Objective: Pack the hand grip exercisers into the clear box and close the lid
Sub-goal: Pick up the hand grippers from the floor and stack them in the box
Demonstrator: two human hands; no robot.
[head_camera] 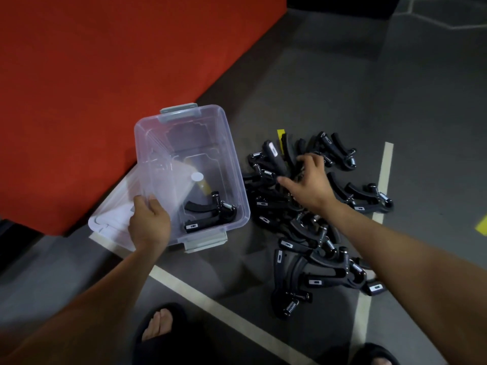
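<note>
The see-through plastic storage box [232,164] has grey latches. The moulded hand grip exercisers [311,233] are black with silver springs. White lines cross the dark grey floor [342,88] beside a red mat [105,61].

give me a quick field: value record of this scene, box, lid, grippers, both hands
clear box: open, on the grey floor beside the red mat
box contents: one hand grip exerciser at the near end
lid: off, lying against the box's left side
pile of exercisers: loose on the floor right of the box
left hand: grips the box's near left rim
right hand: fingers spread, reaching into the pile, nothing plainly held
task state: packing barely begun, lid not closed
</note>
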